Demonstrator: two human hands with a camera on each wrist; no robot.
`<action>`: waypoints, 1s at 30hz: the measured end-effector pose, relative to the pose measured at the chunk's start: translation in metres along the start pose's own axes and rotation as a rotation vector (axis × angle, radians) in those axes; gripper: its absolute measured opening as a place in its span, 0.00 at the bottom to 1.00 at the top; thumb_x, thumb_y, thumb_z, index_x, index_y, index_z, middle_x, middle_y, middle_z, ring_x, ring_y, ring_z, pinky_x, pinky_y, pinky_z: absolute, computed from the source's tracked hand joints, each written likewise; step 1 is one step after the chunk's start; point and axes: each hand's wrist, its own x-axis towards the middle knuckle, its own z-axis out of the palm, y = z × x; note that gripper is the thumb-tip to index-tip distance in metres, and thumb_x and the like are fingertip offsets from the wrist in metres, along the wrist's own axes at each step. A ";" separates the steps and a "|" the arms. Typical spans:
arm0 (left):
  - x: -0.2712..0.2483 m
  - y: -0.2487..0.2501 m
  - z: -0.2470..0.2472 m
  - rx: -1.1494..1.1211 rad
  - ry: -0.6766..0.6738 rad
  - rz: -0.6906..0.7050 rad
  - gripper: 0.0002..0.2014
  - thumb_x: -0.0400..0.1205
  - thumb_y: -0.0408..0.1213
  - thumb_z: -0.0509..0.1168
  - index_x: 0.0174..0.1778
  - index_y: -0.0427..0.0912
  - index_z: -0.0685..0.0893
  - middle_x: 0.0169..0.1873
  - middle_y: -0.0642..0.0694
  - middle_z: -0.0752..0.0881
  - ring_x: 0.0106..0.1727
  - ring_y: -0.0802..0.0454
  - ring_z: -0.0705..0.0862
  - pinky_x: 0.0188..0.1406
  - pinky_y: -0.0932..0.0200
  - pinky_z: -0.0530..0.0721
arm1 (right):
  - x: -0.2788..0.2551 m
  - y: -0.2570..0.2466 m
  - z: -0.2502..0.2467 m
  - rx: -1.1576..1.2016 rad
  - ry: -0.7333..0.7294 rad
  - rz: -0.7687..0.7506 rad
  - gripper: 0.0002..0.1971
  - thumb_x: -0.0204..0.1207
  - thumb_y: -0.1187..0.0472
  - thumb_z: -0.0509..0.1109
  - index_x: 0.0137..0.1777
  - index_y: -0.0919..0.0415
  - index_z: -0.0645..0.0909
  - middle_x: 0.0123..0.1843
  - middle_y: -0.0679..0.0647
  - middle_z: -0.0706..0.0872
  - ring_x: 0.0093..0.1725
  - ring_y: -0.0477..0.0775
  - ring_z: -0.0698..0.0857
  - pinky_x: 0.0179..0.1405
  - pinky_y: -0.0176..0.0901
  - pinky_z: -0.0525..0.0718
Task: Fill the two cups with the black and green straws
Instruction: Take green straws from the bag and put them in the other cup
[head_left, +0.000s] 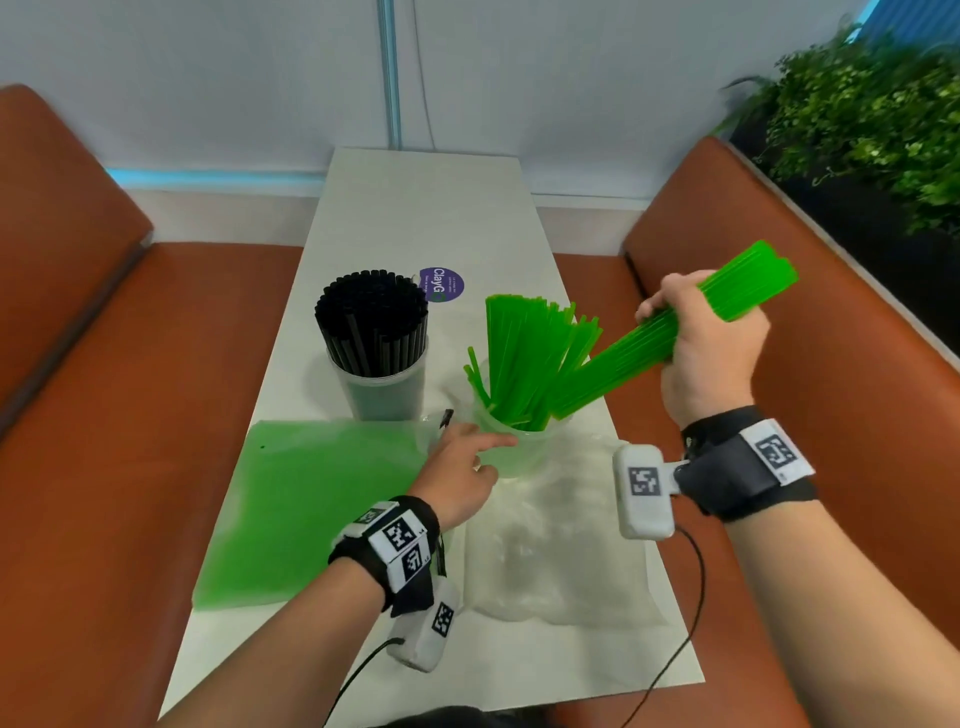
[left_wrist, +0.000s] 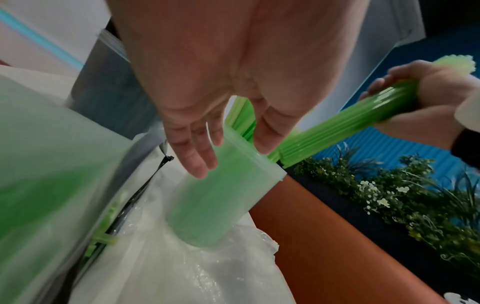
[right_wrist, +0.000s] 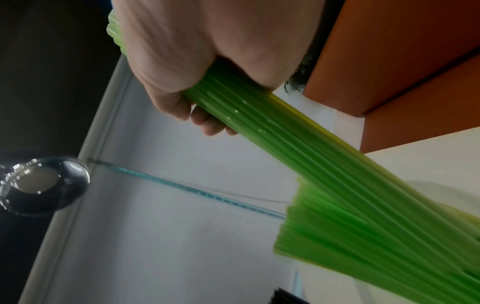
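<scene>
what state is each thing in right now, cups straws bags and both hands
Black straw cup: upright, packed full.
Green straw cup: upright, partly filled, straws fanned out.
Green bundle: tilted, lower end in the green cup.
Right hand: grips the bundle.
Left hand: fingers straight, at the green cup's side.
Green bag: lying flat.
Clear bag: crumpled on the table.
</scene>
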 end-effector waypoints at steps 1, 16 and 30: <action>0.002 0.001 0.002 0.014 -0.020 -0.016 0.27 0.83 0.29 0.60 0.72 0.65 0.79 0.77 0.46 0.65 0.66 0.48 0.77 0.73 0.56 0.73 | -0.003 0.006 0.003 -0.038 -0.023 -0.002 0.07 0.72 0.67 0.74 0.35 0.58 0.81 0.29 0.57 0.83 0.33 0.60 0.83 0.40 0.53 0.85; 0.022 0.001 0.010 0.091 -0.009 -0.075 0.38 0.81 0.29 0.60 0.85 0.62 0.58 0.86 0.50 0.53 0.81 0.44 0.65 0.80 0.50 0.66 | -0.028 0.113 0.019 -0.897 -0.257 0.479 0.38 0.62 0.37 0.77 0.68 0.59 0.79 0.73 0.54 0.75 0.73 0.62 0.72 0.70 0.59 0.77; 0.018 0.011 0.006 0.105 0.019 -0.109 0.34 0.81 0.28 0.59 0.83 0.57 0.64 0.86 0.50 0.59 0.83 0.44 0.64 0.82 0.43 0.62 | -0.024 0.087 0.044 -1.110 -0.863 -0.339 0.46 0.63 0.36 0.68 0.81 0.28 0.51 0.87 0.52 0.48 0.85 0.64 0.43 0.81 0.70 0.49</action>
